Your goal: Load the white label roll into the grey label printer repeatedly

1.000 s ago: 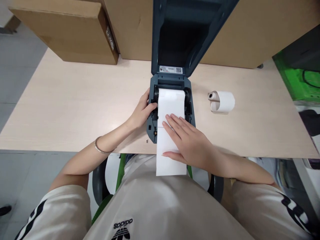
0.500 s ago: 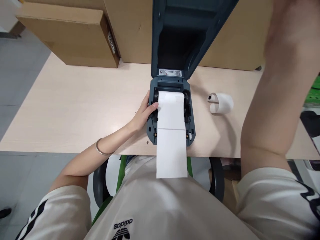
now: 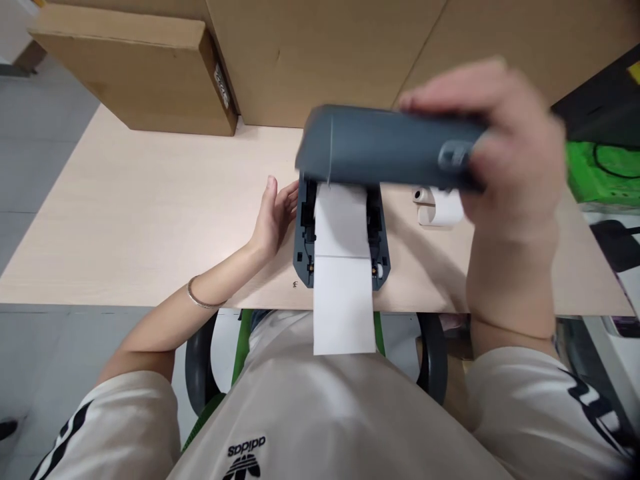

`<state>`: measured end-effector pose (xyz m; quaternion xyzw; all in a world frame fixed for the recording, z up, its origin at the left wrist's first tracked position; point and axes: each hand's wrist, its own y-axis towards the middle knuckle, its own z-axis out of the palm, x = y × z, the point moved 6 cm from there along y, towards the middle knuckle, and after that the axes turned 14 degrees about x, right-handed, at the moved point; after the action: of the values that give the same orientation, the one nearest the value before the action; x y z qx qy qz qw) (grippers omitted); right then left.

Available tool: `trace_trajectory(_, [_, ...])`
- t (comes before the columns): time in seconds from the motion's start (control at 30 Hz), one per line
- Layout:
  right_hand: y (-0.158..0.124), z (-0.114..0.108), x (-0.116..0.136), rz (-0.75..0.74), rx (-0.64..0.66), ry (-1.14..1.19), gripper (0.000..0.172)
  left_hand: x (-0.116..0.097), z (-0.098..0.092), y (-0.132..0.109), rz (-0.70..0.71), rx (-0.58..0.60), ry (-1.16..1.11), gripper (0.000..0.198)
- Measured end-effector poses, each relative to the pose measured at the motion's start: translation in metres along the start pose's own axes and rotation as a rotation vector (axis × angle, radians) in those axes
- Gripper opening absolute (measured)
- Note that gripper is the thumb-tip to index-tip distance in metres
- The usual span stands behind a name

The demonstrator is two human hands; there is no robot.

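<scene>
A dark blue-grey label printer (image 3: 302,257) stands near the table's front edge with its lid (image 3: 385,148) partway down, blurred by motion. My right hand (image 3: 515,133) grips the lid's free end, fingers on top and thumb at the front. White label paper (image 3: 343,293) runs out of the printer and hangs over the table edge. Its roll is mostly hidden under the lid. Beside the printer's left wall is my left hand (image 3: 277,217), thumb raised, fingers stretched against or just beside the casing. To the right lies a loose curled white paper roll (image 3: 440,207), partly covered by the lid and hand.
On the pale tabletop (image 3: 150,220), a cardboard box (image 3: 135,80) stands at the back left. A large cardboard panel (image 3: 280,60) rises behind the printer. At the right are a green item (image 3: 600,177) with a black cable and a black object (image 3: 617,245).
My right hand has swung the upright lid down toward the printer. My left thumb has lifted off the printer's inside edge, and the left hand has opened beside the casing.
</scene>
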<state>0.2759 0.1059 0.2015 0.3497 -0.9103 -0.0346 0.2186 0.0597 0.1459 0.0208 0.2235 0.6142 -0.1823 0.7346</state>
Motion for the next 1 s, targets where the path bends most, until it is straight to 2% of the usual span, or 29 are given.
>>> trace_trajectory(0.07, [-0.025, 0.017, 0.012, -0.138, -0.017, 0.103, 0.057, -0.001, 0.002, 0.001, 0.006, 0.029, -0.014, 0.080])
trace_trajectory(0.1, [-0.035, 0.029, 0.015, -0.167, 0.016, 0.106, 0.059, -0.002, 0.004, 0.001, 0.001, 0.054, -0.017, 0.077])
trace_trajectory(0.2, [-0.052, 0.064, 0.014, -0.125, 0.151, -0.030, 0.073, -0.007, 0.011, 0.000, -0.011, 0.137, -0.001, 0.075])
trace_trajectory(0.3, [-0.061, 0.083, 0.010, -0.093, 0.161, -0.119, 0.080, -0.012, 0.014, 0.000, 0.002, 0.172, 0.027, 0.076])
trace_trajectory(0.43, [-0.067, 0.101, 0.005, -0.115, 0.160, -0.161, 0.083, -0.017, 0.013, 0.002, 0.046, 0.130, 0.111, 0.073])
trace_trajectory(0.57, [-0.072, 0.113, 0.003, -0.156, 0.125, -0.184, 0.080, -0.011, 0.011, 0.001, 0.024, 0.066, 0.076, 0.068])
trace_trajectory(0.7, [-0.074, 0.115, 0.006, -0.185, 0.036, -0.212, 0.077, -0.006, 0.013, 0.001, 0.017, 0.070, 0.026, 0.067])
trace_trajectory(0.9, [-0.073, 0.122, -0.001, -0.064, 0.119, -0.171, 0.080, -0.008, 0.016, 0.001, 0.012, 0.072, 0.021, 0.067])
trace_trajectory(1.0, [-0.072, 0.123, -0.001, -0.048, 0.108, -0.172, 0.089, -0.008, 0.017, 0.002, 0.028, 0.091, 0.027, 0.069])
